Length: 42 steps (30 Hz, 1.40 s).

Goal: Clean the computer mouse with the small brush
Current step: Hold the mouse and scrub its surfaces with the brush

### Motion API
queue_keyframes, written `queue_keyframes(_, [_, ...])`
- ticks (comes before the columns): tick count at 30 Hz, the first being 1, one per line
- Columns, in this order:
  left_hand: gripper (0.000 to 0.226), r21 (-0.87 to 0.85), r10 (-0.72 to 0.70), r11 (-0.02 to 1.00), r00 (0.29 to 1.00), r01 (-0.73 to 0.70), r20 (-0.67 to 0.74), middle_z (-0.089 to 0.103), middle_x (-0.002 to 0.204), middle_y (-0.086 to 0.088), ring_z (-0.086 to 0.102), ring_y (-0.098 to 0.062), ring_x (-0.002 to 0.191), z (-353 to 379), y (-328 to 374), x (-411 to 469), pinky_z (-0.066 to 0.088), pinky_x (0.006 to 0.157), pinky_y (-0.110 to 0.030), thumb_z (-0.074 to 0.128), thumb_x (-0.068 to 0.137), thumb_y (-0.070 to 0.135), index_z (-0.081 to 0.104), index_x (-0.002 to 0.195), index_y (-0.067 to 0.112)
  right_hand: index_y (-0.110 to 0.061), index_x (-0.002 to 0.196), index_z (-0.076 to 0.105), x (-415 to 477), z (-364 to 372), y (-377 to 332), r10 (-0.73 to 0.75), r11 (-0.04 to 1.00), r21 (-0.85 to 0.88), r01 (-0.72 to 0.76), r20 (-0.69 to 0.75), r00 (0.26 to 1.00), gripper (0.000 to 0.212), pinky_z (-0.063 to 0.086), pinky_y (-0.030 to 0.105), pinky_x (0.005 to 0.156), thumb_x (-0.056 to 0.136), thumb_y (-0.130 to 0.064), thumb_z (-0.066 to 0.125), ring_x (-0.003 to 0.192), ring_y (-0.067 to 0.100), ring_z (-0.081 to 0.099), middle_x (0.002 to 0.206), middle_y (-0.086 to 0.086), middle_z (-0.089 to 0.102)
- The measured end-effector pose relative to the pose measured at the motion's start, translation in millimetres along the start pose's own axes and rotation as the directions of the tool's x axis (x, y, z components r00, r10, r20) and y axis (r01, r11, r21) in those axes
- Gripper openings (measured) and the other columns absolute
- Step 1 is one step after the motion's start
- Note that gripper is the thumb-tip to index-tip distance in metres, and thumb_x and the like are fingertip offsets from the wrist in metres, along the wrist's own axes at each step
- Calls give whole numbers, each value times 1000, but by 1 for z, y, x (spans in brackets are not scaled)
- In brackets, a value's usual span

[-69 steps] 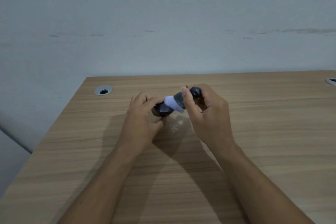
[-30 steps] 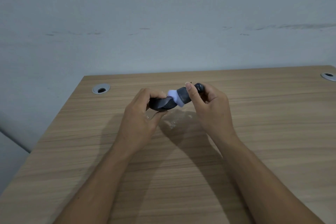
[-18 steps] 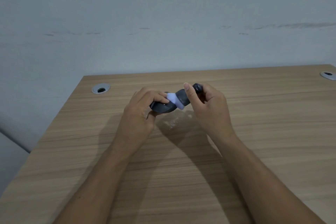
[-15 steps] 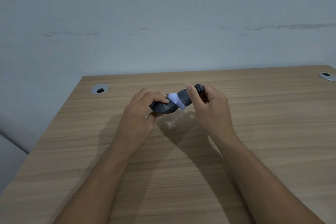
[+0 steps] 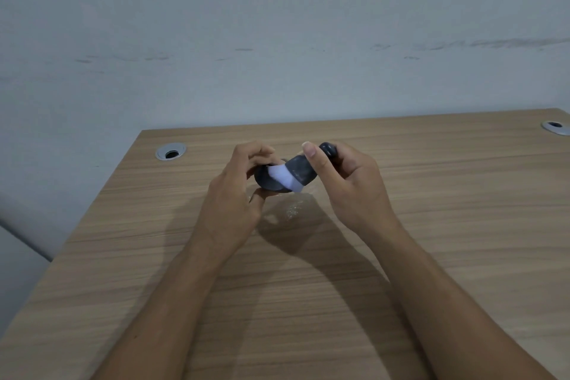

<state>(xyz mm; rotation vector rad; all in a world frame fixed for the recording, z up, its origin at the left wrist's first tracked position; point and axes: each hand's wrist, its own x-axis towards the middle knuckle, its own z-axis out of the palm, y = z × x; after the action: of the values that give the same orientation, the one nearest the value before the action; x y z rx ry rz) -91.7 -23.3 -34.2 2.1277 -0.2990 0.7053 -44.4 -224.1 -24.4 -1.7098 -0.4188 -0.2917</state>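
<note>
My left hand (image 5: 234,194) grips a dark computer mouse (image 5: 267,184), lifted a little above the wooden desk (image 5: 431,225); fingers wrap its top and the thumb sits under it, so much of it is hidden. My right hand (image 5: 348,182) holds a small brush (image 5: 303,174) with a dark grey body and pale white bristles. The bristles lie flat on the mouse's surface. The brush's rounded dark end pokes out above my right fingers.
A silver cable grommet (image 5: 170,152) sits in the desk at the far left, a second grommet (image 5: 556,127) at the far right edge. A small patch of pale dust specks (image 5: 291,209) lies on the desk below the mouse. A grey wall stands behind.
The mouse has tilted in my left hand and the brush bristles have slid across its surface. Both hands stay in about the same place above the desk.
</note>
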Motion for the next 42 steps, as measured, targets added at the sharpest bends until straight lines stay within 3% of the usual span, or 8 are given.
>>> queue_keyframes(7, [50, 80, 160, 983, 986, -164, 48, 74, 120, 5, 70, -23, 116, -1, -3, 0, 57, 100, -44, 78, 81, -16, 71, 120, 14, -13, 87, 74, 4, 0, 13, 68, 988, -127, -89, -160, 985, 43, 41, 30, 61, 109, -49, 68, 63, 12, 50, 76, 12, 68])
queue_keyframes(13, [48, 136, 201, 969, 979, -204, 36, 62, 130, -1, 65, -12, 123, 2, 1, -1, 55, 105, -27, 77, 81, -22, 79, 115, 13, 0, 89, 72, 2, 1, -1, 26, 999, 23, -25, -62, 998, 46, 44, 39, 63, 110, -41, 68, 69, 18, 52, 82, 26, 67])
queue_keyframes(16, [47, 125, 195, 972, 981, -196, 20, 60, 129, -5, 67, -9, 118, 1, 1, -1, 56, 103, -26, 78, 82, -22, 80, 115, 12, -7, 80, 65, 5, 0, 4, -3, 994, -107, -8, -103, 995, 45, 34, 24, 57, 109, -42, 71, 60, 7, 41, 64, 0, 51])
queue_keyframes(20, [48, 136, 199, 971, 980, -197, -2, 61, 127, -6, 67, -8, 116, 1, 2, 0, 53, 100, -19, 78, 80, -25, 81, 113, 10, -10, 80, 67, 9, -3, 17, -23, 972, -232, -28, -215, 976, 45, 35, 26, 58, 107, -47, 71, 60, 9, 43, 68, 11, 60])
queue_keyframes(25, [43, 138, 212, 968, 977, -211, 5, 61, 130, -3, 69, -14, 121, 0, 0, 1, 55, 106, -24, 78, 84, -21, 80, 111, 12, -12, 88, 76, 2, 3, 2, -28, 999, -43, 27, -30, 999, 40, 42, 36, 60, 108, -45, 69, 65, 22, 52, 76, 13, 66])
queue_keyframes(29, [43, 150, 200, 969, 980, -198, 1, 62, 127, -5, 69, -15, 118, -2, -2, 0, 53, 103, -21, 79, 83, -20, 81, 112, 12, -18, 91, 75, 4, 3, 8, -45, 981, -194, 30, -73, 996, 31, 36, 17, 57, 108, -43, 70, 60, 5, 50, 68, -7, 61])
queue_keyframes(36, [40, -237, -286, 931, 958, 276, -8, 81, 112, 7, 79, -12, 106, 3, 4, 0, 65, 89, -32, 96, 83, 30, 74, 117, 26, -24, 87, 73, 9, -10, 3, 24, 995, -83, -51, -298, 954, 30, 39, 11, 61, 112, -40, 66, 62, -2, 53, 68, -17, 64])
queue_keyframes(42, [45, -597, -673, 513, 721, 617, 167, 87, 107, -5, 83, -24, 97, 10, 3, 4, 50, 86, -34, 90, 84, 36, 77, 121, 12, -16, 86, 73, 3, -1, -3, -78, 992, -113, 61, -156, 985, 30, 40, 17, 60, 110, -35, 70, 60, 6, 51, 67, -5, 63])
